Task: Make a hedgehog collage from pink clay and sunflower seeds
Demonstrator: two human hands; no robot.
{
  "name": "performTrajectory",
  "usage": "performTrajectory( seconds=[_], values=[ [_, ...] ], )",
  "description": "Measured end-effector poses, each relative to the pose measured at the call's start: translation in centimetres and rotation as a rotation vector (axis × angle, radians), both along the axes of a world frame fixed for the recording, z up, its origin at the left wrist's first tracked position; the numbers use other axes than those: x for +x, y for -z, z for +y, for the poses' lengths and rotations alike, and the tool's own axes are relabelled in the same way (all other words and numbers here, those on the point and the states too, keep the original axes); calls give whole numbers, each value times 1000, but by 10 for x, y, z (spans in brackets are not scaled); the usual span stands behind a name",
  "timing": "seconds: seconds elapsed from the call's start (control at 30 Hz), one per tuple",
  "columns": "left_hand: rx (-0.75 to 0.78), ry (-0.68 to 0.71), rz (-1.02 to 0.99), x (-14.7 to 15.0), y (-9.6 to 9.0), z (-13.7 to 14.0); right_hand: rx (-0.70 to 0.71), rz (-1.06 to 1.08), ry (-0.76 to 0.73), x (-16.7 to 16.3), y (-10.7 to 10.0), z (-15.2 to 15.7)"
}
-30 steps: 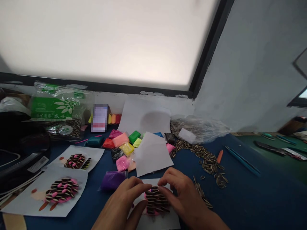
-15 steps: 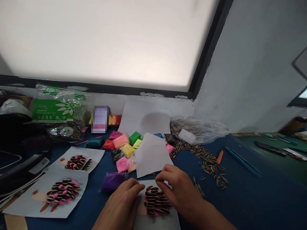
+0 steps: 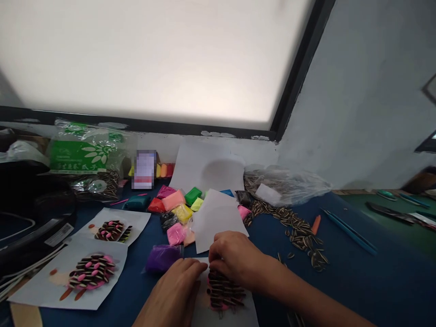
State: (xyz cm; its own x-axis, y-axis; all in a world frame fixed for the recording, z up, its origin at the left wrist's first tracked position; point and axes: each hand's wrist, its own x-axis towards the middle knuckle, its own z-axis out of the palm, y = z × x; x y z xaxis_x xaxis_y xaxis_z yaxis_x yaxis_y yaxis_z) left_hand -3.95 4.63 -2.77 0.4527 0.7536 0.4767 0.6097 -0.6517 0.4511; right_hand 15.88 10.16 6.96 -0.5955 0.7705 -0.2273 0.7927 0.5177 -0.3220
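A hedgehog picture [image 3: 227,295] made of striped sunflower seeds pressed in rows into pink clay lies on a white sheet [image 3: 250,315] before me. My left hand [image 3: 177,288] rests at the sheet's left edge, fingers stretched out and holding nothing visible. Over the top of the seed rows is my right hand [image 3: 235,259], its thumb and fingertips pinched together at the upper left. Whatever is between those fingertips is too small or hidden to make out. Beyond the hands, another white sheet [image 3: 218,218] overlaps packets of clay.
Two hedgehog pictures [image 3: 91,272] lie at left. Coloured clay packets [image 3: 182,212], including a purple one [image 3: 164,258], sit mid-table. Loose sunflower seeds [image 3: 296,222] spill from a clear bag [image 3: 289,184]. Blue tweezers [image 3: 349,230] lie right; a green seed bag [image 3: 85,156] stands back left.
My right hand has moved left across the top of the seed rows, now covering their upper part. My left hand has stayed at the sheet's edge. The view has shifted slightly.
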Motion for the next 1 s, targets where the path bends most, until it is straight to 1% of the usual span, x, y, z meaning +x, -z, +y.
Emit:
performTrajectory(
  seconds=[0.27,0.47,0.63,0.77,0.9,1.0],
  values=[
    [-49,3,35,0,-8,-1,-25,-117,-57,-9,-4,8],
    [-58,15,29,0,-7,-1,-7,-128,-69,-8,-11,12],
    [-54,32,-5,-1,-5,-1,-26,-134,-110,-10,-12,11],
    [-64,25,-8,1,-9,-2,-37,-155,-138,-14,-13,11],
    [-120,8,44,3,-13,-3,-10,-170,-144,-13,-14,14],
    [-125,-3,39,2,-10,-4,31,-168,-133,-10,-14,16]
  ],
)
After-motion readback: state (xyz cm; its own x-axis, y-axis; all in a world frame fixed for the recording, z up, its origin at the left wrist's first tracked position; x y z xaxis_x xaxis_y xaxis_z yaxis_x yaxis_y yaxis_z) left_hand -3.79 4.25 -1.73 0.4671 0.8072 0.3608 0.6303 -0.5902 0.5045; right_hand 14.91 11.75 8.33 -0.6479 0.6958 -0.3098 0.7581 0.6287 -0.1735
